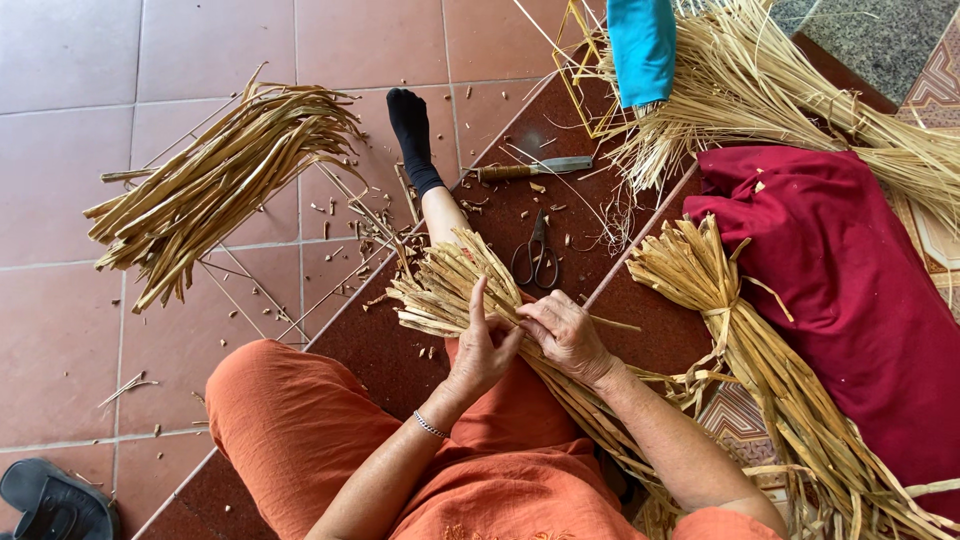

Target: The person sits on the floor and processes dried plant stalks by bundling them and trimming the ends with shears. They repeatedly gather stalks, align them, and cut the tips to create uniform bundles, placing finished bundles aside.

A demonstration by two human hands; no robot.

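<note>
Floor: reddish-brown square tiles (200, 40), with a darker mat (560, 215) under my work area.
Landmark: the bundle of flat tan dried leaf strips (450, 285) lying across my lap and outstretched leg.
Left hand: my left hand (480, 345) rests on the near side of the bundle, fingers spread and upright, thumb pressed toward the right hand.
Right hand: my right hand (565, 335) sits just beside the left, fingers curled and pinching a few strips of the bundle.
Scissors: dark metal scissors (537, 255) lie on the mat just beyond the bundle, blades pointing away from me.
Knife: a wooden-handled knife (535, 168) lies farther beyond the bundle, past the scissors.
Second bundle: a tied sheaf of similar tan strips (740, 340) lies right of the bundle, touching a crimson cloth (850, 280).
Third bundle: a loose curved heap of strips (220, 180) lies well apart, left of the bundle.
Clothing: orange trousers (300, 420), black sock (412, 135).
</note>
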